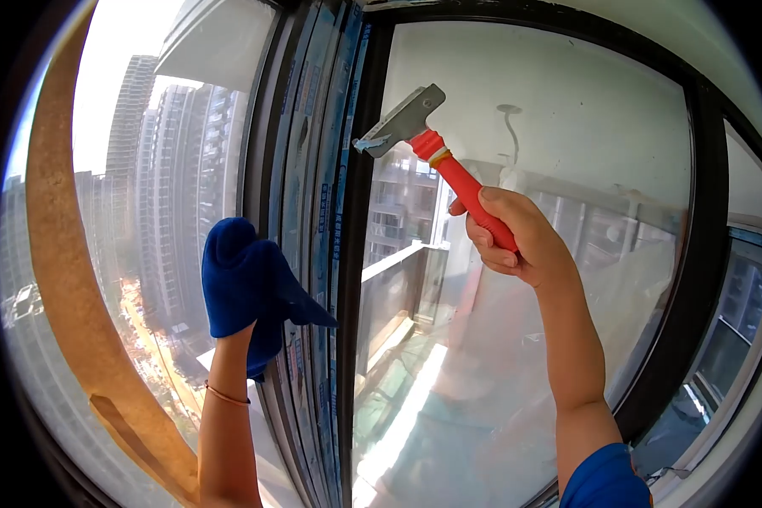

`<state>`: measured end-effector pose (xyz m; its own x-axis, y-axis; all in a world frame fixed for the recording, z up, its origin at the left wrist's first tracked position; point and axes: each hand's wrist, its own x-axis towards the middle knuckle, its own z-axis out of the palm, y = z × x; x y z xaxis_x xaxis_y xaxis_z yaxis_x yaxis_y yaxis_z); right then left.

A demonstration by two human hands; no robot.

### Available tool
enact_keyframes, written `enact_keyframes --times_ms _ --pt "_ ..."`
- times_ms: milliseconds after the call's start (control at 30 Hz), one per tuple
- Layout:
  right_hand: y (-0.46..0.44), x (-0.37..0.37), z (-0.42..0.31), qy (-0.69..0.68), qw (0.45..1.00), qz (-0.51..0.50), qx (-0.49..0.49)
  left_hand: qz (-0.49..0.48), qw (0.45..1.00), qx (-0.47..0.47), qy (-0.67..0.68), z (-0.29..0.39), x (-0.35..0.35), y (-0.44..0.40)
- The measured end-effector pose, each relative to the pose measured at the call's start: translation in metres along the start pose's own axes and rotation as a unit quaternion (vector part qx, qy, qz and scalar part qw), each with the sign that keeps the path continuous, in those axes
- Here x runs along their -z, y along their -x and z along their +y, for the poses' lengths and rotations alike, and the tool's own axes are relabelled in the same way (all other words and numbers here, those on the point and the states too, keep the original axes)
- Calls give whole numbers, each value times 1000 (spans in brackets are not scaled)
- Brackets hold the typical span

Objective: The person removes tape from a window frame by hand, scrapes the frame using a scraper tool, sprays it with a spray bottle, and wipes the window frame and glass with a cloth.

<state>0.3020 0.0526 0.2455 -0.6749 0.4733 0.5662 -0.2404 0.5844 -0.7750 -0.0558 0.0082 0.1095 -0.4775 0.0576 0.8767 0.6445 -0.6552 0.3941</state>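
Observation:
My right hand [523, 235] is wrapped round the red handle of a scraper [459, 179], raised in front of the glass pane [516, 339]. The scraper's grey metal head points up and left. A scrap of pale blue film [371, 144] clings to its lower left corner, close to the black frame edge. A dark blue cloth [250, 275] is bunched over my left hand [235, 337], hiding the fingers. That hand holds the cloth beside the window tracks, and one corner of it hangs to the right.
Vertical frame profiles [313, 169] with blue printed protective film run between two panes. A black frame [698, 169] borders the right pane. At left, a curved brown strip [68, 279] crosses the view, with tall buildings [178, 152] outside.

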Motion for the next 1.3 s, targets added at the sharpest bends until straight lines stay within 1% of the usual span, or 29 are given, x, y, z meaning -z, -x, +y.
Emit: enact_keyframes --times_ms 67,100,133,200,300,400,433,533,567,667,733,767,833,867,933,967,1000,1033,1067,1133,1167,1200,1233,1267,1300 --pt "19 0 2 21 1000 -12 -3 -25 990 47 132 9 6 3" --pt "26 -1 3 22 1000 -21 -7 -58 973 99 198 26 7 8" --pt "32 -2 4 23 999 -30 -11 -87 964 100 231 36 4 6" --pt "41 0 8 -20 997 -64 -37 -143 939 98 296 50 -3 1" --pt "51 3 20 -61 990 -106 -68 -239 870 107 418 70 -13 11" --pt "61 -2 28 -73 985 -109 -113 -238 887 177 355 76 -19 27" --pt "63 -1 33 -85 982 -122 -116 -239 902 144 329 77 -25 28" --pt "69 -2 40 -80 981 -130 -121 -270 837 258 400 82 -25 35" --pt "71 -2 41 -72 983 -121 -122 -261 791 293 470 75 -25 46" --pt "77 -6 44 -36 988 -84 -123 -256 831 255 422 70 -24 55" --pt "81 -14 45 5 991 -50 -123 -255 846 272 382 76 -24 56" --pt "83 -16 46 48 993 -44 -100 -253 852 280 362 79 -24 57" --pt "86 -19 49 131 989 -31 -52 -250 837 275 401 68 -24 60" --pt "83 -15 53 170 984 45 -22 -248 830 273 419 61 -23 62" --pt "70 5 68 242 949 197 40 -260 846 271 378 49 -16 67" --pt "64 19 76 226 939 257 32 -268 854 267 358 46 -14 69" --pt "59 30 77 213 924 318 28 -364 906 151 153 52 -17 69" --pt "60 33 70 159 932 325 25 -428 901 21 -62 63 -22 68" --pt "60 33 62 117 944 309 22 -456 839 -111 -277 70 -27 67" --pt "56 31 46 23 960 277 27 -412 881 -58 -224 68 -34 65" --pt "55 33 37 -29 970 241 27 -395 897 -32 -195 67 -38 63" --pt "52 36 31 -59 973 221 31 -268 949 17 -165 71 -37 60" --pt "44 40 21 -85 975 201 34 -191 956 -75 -208 67 -34 53" --pt "33 44 8 -107 978 176 42 -103 950 -166 -243 64 -36 44" --pt "24 45 -4 -85 981 163 64 -74 930 -228 -279 73 -38 34"
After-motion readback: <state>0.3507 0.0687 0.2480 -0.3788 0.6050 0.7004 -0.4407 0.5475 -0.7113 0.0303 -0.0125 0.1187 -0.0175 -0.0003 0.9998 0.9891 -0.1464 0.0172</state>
